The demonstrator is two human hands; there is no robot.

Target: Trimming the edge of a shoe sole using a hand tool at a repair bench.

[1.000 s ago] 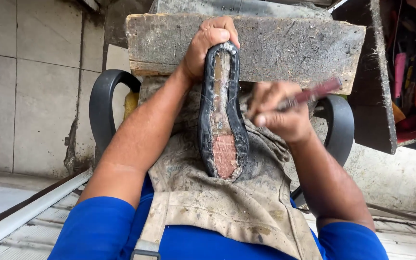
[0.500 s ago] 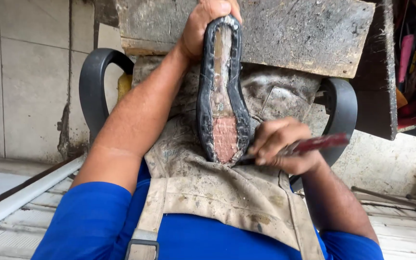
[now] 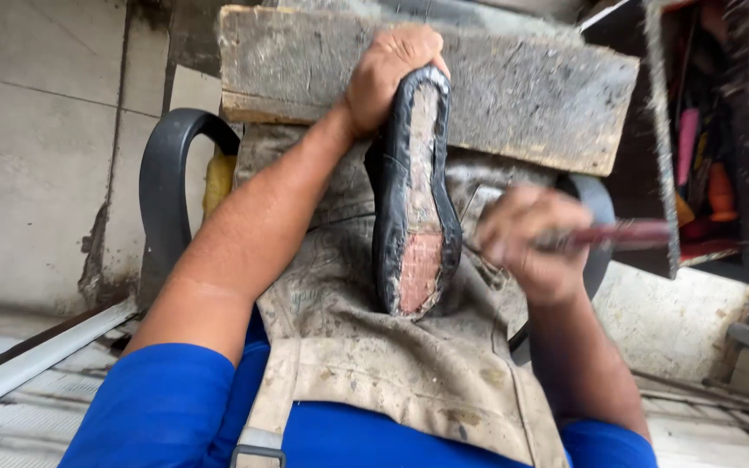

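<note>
Centre frame, your left hand (image 3: 389,76) clamps the toe of the black shoe (image 3: 413,195), its worn rubber sole up on your stained canvas apron (image 3: 374,347); your right hand (image 3: 526,243), blurred, fists a red-handled tool (image 3: 630,234); sole looks part-stripped, black rim remaining.

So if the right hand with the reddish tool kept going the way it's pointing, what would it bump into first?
Probably the black shoe. The right hand is blurred, knuckles facing left toward the shoe's edge, with only stained apron between. Depth is hard to judge, so it might pass just above.
</note>
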